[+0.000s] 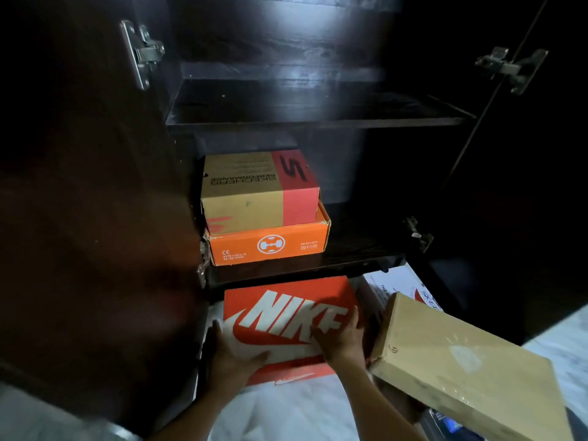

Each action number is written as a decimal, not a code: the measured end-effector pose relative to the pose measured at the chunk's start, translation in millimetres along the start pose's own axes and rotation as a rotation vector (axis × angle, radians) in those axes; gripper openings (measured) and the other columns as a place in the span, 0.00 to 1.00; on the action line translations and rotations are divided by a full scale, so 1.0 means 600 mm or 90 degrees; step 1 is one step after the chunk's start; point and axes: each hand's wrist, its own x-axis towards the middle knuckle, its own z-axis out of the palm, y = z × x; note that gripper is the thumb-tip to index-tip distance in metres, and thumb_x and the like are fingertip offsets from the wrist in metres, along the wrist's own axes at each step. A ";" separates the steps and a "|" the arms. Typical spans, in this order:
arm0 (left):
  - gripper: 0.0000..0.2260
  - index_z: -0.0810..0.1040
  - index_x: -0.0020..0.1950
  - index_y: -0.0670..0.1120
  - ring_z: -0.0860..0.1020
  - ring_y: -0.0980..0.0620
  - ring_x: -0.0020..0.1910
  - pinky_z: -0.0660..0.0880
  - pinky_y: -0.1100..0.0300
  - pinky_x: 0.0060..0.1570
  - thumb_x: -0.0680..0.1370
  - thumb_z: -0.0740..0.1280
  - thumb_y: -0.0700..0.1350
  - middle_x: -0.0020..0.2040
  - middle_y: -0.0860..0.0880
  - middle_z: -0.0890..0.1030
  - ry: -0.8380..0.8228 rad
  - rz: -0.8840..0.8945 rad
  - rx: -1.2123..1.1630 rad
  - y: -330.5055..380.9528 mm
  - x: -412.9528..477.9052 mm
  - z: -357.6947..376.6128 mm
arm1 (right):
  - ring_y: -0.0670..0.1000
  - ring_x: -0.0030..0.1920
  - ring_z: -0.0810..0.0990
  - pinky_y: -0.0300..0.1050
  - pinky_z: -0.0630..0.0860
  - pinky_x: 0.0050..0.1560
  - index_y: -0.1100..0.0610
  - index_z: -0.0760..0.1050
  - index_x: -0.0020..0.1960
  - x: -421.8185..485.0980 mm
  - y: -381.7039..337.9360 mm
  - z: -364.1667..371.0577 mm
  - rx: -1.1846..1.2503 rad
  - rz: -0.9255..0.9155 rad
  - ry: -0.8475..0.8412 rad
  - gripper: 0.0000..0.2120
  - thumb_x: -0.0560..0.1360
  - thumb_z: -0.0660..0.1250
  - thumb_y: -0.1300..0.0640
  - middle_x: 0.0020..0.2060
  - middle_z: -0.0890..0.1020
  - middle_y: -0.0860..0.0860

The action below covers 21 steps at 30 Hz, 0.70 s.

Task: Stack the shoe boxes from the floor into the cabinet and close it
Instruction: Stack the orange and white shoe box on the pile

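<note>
At cabinet (318,122) foot: left hand (230,353), right hand (345,343) grip Nike box (286,302); tan box (451,361) crowds right side.

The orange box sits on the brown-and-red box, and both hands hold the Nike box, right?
No: the head view shows the brown-and-red box sitting on the orange box. The left hand and right hand do hold the Nike box.

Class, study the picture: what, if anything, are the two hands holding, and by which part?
Both hold the orange Nike box. The left hand grips its near-left corner, and the right hand grips its right edge, fingers on the lid.
</note>
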 end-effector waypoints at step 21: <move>0.35 0.75 0.58 0.53 0.81 0.67 0.52 0.79 0.71 0.47 0.56 0.82 0.33 0.50 0.69 0.82 -0.167 -0.013 -0.251 -0.027 -0.060 -0.038 | 0.53 0.62 0.81 0.50 0.77 0.65 0.49 0.61 0.74 -0.004 0.142 -0.045 -0.029 -0.037 -0.065 0.69 0.39 0.79 0.26 0.63 0.80 0.47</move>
